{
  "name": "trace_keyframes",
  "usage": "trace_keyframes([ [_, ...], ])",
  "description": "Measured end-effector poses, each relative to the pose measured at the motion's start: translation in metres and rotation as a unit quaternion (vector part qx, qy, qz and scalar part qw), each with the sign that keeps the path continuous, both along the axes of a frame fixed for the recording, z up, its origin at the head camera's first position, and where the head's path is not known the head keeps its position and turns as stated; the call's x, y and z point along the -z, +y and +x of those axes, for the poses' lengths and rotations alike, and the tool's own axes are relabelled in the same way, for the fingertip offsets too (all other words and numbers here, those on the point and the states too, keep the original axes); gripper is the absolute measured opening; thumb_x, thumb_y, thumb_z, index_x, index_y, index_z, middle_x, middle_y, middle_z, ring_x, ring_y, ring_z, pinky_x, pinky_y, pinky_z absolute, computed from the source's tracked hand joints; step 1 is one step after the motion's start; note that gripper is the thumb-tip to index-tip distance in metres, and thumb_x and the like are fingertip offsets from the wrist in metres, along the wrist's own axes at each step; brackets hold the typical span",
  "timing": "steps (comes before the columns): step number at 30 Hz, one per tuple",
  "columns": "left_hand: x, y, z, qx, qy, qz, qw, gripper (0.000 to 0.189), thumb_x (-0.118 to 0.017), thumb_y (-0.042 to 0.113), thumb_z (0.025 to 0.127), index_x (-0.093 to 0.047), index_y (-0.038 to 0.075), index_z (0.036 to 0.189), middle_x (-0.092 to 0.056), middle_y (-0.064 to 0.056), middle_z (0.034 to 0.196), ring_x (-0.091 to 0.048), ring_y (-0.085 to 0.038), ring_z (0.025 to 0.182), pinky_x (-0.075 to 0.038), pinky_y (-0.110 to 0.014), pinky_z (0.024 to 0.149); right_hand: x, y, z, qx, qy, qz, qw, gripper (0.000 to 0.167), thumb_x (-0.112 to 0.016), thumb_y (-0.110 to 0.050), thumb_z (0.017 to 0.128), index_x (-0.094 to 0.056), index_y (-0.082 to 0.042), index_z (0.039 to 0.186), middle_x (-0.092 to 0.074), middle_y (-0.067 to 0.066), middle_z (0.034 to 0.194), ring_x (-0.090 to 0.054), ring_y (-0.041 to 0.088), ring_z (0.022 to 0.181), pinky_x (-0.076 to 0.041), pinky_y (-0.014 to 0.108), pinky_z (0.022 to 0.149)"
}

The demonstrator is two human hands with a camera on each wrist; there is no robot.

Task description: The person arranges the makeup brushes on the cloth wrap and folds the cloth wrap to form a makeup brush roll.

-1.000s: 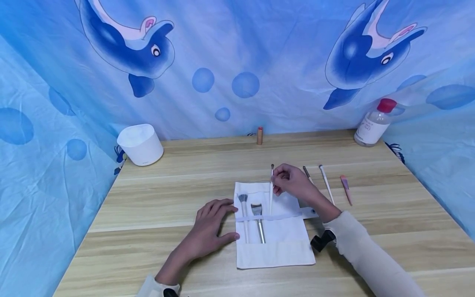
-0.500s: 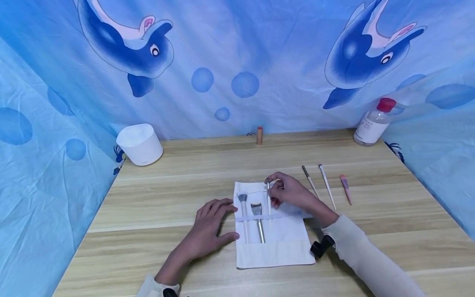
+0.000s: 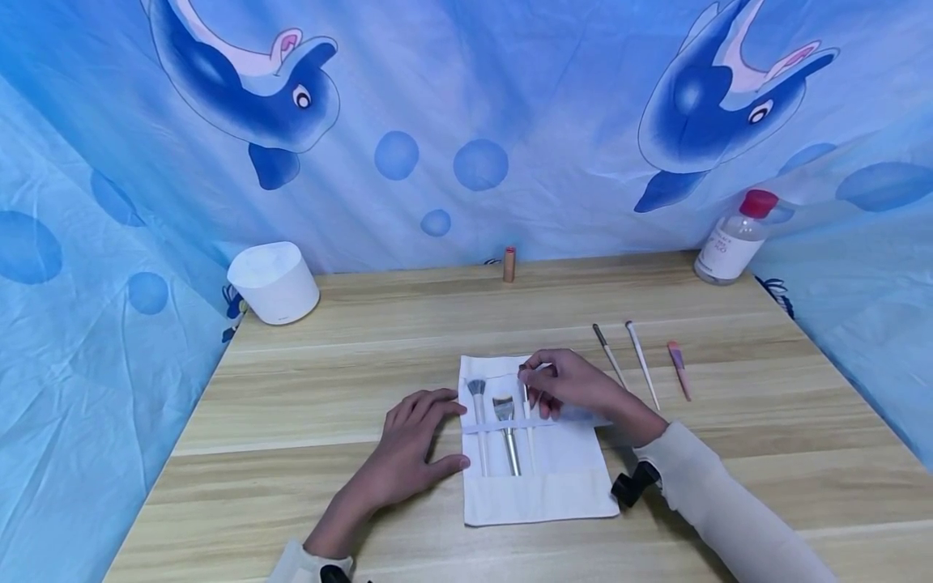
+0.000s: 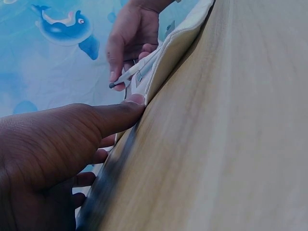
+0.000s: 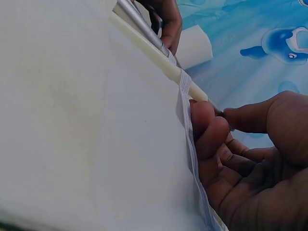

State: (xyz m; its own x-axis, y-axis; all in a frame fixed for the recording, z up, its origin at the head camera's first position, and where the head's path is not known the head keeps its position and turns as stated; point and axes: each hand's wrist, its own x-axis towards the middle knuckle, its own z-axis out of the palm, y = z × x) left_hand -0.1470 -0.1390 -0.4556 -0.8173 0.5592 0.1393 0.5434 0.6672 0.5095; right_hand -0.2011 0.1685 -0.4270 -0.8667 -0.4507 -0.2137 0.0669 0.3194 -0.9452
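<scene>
A white cloth brush roll (image 3: 539, 500) lies spread on the table, with an elastic band (image 5: 188, 130) across it. My right hand (image 3: 572, 380) pinches a slim white-handled makeup brush (image 3: 530, 445) near its bristle end. The handle runs under the band. Left of it, a fluffy makeup brush (image 3: 477, 397) and a flat silver-handled makeup brush (image 3: 509, 437) sit under the same band. My left hand (image 3: 415, 445) rests at the roll's left edge, fingers spread; in the left wrist view its thumb (image 4: 122, 113) touches the edge.
Right of the roll lie a dark-tipped brush (image 3: 608, 353), a white brush (image 3: 641, 363) and a pink brush (image 3: 679, 370). Farther back stand a white container (image 3: 275, 285), a small brown tube (image 3: 509, 265) and a red-capped bottle (image 3: 732, 243). A blue curtain (image 3: 437, 97) hangs behind.
My right hand has moved down toward the band, sliding the slim makeup brush farther under it, handle first. My left hand has stayed at the roll's edge.
</scene>
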Motion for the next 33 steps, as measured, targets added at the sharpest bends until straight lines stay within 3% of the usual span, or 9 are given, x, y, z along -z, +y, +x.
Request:
trace_keyframes([
  [6,0.000,0.000,0.001,0.001,-0.004,0.002,1.0000,0.063,-0.073,0.053,0.087,-0.052,0.026,0.140,-0.037,0.003,0.156,-0.023,-0.023,0.143,-0.013,-0.051,0.112,0.004,0.000,0.002,-0.007,0.032,0.049,0.9982,0.026,-0.060,-0.028,0.102,-0.066,-0.003,0.100,-0.067,0.012,0.075,-0.057,0.018,0.054,-0.043,0.027,0.048],
  [9,0.000,0.001,0.001,0.001,-0.005,0.002,1.0000,0.063,-0.073,0.053,0.087,-0.052,0.026,0.140,-0.037,0.003,0.156,-0.023,-0.023,0.143,-0.013,-0.051,0.112,0.005,0.000,0.004,-0.015,0.080,0.104,0.9912,0.026,-0.062,-0.030,0.101,-0.069,-0.009,0.087,-0.064,0.003,0.070,-0.053,0.015,0.057,-0.042,0.028,0.054],
  [13,0.000,0.001,0.001,0.001,-0.004,0.002,1.0000,0.063,-0.073,0.053,0.087,-0.053,0.026,0.140,-0.037,0.003,0.156,-0.023,-0.023,0.143,-0.013,-0.051,0.112,0.005,0.001,0.006,-0.026,0.130,0.157,0.9787,0.023,-0.064,-0.029,0.099,-0.071,-0.017,0.080,-0.065,-0.005,0.075,-0.054,0.014,0.068,-0.044,0.030,0.064],
  [19,0.001,0.001,0.001,0.005,0.011,0.009,0.9999,0.064,-0.076,0.050,0.086,-0.053,0.024,0.139,-0.039,0.001,0.155,-0.025,-0.026,0.143,-0.015,-0.053,0.111,0.002,0.003,0.008,-0.029,0.165,0.183,0.9686,0.020,-0.064,-0.028,0.099,-0.073,-0.018,0.083,-0.063,-0.006,0.072,-0.051,0.013,0.063,-0.041,0.028,0.059],
  [27,0.001,0.001,0.001,0.004,0.008,0.006,0.9999,0.064,-0.075,0.051,0.087,-0.053,0.024,0.140,-0.038,0.001,0.155,-0.024,-0.025,0.143,-0.014,-0.052,0.111,-0.011,0.022,0.008,0.045,0.182,0.186,0.9645,0.019,-0.060,-0.026,0.102,-0.071,-0.012,0.108,-0.066,0.001,0.079,-0.060,0.017,0.063,-0.046,0.033,0.055],
  [29,0.001,0.001,0.001,0.004,0.005,0.005,1.0000,0.063,-0.074,0.052,0.087,-0.053,0.025,0.140,-0.038,0.002,0.155,-0.023,-0.024,0.143,-0.013,-0.052,0.111,-0.017,0.033,0.006,0.064,0.208,0.198,0.9559,0.020,-0.059,-0.025,0.103,-0.071,-0.009,0.108,-0.066,0.002,0.082,-0.061,0.017,0.067,-0.048,0.034,0.058],
  [33,0.002,0.001,0.001,0.004,0.008,0.004,1.0000,0.063,-0.074,0.052,0.087,-0.053,0.025,0.140,-0.038,0.002,0.155,-0.024,-0.024,0.142,-0.014,-0.052,0.111,-0.029,0.060,0.002,0.105,0.251,0.249,0.9295,0.022,-0.059,-0.026,0.103,-0.070,-0.008,0.108,-0.068,0.002,0.090,-0.063,0.017,0.078,-0.050,0.035,0.068],
])
